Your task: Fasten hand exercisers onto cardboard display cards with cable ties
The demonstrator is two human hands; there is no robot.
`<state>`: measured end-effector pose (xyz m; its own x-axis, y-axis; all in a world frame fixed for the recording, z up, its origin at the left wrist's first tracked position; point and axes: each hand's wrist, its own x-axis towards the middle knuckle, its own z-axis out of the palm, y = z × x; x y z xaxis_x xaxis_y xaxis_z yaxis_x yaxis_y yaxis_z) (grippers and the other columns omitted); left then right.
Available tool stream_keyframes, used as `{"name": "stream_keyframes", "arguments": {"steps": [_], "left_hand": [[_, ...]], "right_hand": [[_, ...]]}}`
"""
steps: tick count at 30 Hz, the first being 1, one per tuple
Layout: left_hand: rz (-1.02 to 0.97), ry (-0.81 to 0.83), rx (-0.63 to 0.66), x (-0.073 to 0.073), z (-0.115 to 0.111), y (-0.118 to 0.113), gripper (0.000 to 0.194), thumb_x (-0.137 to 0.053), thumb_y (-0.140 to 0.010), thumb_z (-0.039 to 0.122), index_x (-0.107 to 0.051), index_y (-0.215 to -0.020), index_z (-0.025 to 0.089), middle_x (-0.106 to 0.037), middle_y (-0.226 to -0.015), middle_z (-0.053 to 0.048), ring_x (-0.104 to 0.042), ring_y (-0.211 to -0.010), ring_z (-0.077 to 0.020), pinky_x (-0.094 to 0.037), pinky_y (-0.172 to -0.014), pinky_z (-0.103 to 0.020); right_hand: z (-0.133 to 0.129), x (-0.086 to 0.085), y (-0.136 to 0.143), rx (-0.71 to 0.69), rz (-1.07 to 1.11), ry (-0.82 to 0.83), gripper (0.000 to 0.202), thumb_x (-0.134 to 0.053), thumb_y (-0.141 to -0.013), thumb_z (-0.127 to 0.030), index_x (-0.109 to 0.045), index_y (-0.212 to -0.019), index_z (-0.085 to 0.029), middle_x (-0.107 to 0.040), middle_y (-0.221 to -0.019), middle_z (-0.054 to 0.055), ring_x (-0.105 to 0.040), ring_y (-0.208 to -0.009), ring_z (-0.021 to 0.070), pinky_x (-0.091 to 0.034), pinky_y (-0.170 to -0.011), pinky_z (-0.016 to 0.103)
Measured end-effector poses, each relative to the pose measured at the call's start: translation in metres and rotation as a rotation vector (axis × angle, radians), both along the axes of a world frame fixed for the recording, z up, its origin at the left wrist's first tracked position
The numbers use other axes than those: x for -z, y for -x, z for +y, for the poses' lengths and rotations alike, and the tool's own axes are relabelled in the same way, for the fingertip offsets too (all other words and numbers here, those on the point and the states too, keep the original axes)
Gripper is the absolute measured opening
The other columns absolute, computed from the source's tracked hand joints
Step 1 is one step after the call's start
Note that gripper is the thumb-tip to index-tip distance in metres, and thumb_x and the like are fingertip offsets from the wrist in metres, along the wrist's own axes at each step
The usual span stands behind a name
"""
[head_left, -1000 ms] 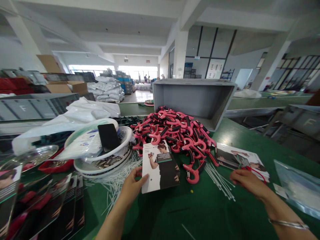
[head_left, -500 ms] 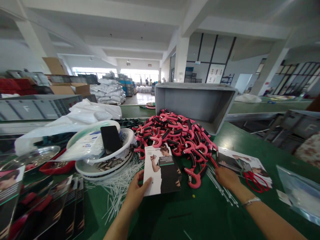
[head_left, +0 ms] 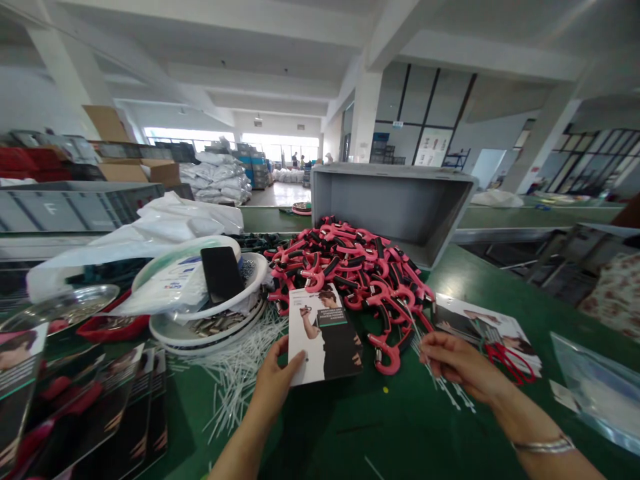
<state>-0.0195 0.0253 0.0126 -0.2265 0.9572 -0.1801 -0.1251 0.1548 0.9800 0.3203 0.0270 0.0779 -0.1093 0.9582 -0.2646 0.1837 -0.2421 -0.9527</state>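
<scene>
My left hand (head_left: 275, 377) grips a printed card (head_left: 333, 347) at its lower left corner, thumb on the front face. The card stands tilted before a heap of pink-and-black hand grips (head_left: 350, 267). To the right, my right hand (head_left: 453, 360) has its fingertips pinched on a thin white cable tie (head_left: 416, 325) that sticks up from them. Several more cable ties (head_left: 457, 393) lie on the table just under this hand. Past the hand lies a stack of cards (head_left: 470, 317) with red-handled scissors (head_left: 510, 363) on it.
A grey crate (head_left: 390, 200) lies on its side behind the heap. Left are a white bowl (head_left: 260, 280) with a phone (head_left: 221, 273), a pile of cable ties (head_left: 240, 373), a red tray (head_left: 95, 333) and packed cards (head_left: 115, 413). A plastic bag (head_left: 595, 387) lies right.
My right hand has lifted slightly and drawn back left from the loose ties, now with a cable tie in its fingertips. My left hand and the card have hardly moved.
</scene>
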Motion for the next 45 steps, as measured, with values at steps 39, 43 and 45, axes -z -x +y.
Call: {"name": "stream_keyframes", "arguments": {"steps": [39,43,45], "left_hand": [[-0.183,0.043,0.114,-0.017,-0.005,0.013,0.052,-0.078,-0.056,0.032,-0.054,-0.100,0.016,-0.063,-0.071,0.001,-0.051,-0.048,-0.0072,-0.030,-0.041,-0.016],[-0.225,0.049,0.140,-0.021,-0.007,0.016,0.051,-0.076,-0.057,0.030,-0.056,-0.102,0.016,-0.064,-0.071,0.001,-0.046,-0.045,-0.0052,-0.027,-0.041,-0.017],[-0.229,0.046,0.146,-0.021,-0.008,0.017,0.051,-0.076,-0.058,0.030,-0.056,-0.103,0.015,-0.063,-0.069,0.001,-0.044,-0.043,-0.0044,-0.025,-0.041,-0.017]], "right_hand": [[-0.010,-0.011,0.138,-0.306,-0.276,-0.604,0.018,-0.046,-0.089,-0.037,-0.052,-0.083,-0.021,-0.064,-0.070,0.001,-0.063,-0.064,0.0138,-0.049,-0.056,0.023],[-0.004,-0.003,0.149,-0.407,-0.177,-0.680,0.019,-0.043,-0.092,-0.037,-0.054,-0.093,-0.021,-0.065,-0.087,0.006,-0.064,-0.074,0.0144,-0.054,-0.062,0.025],[0.001,0.006,0.155,-0.455,-0.136,-0.680,0.021,-0.042,-0.093,-0.037,-0.054,-0.095,-0.021,-0.064,-0.091,0.007,-0.065,-0.080,0.0156,-0.055,-0.065,0.026]]}}
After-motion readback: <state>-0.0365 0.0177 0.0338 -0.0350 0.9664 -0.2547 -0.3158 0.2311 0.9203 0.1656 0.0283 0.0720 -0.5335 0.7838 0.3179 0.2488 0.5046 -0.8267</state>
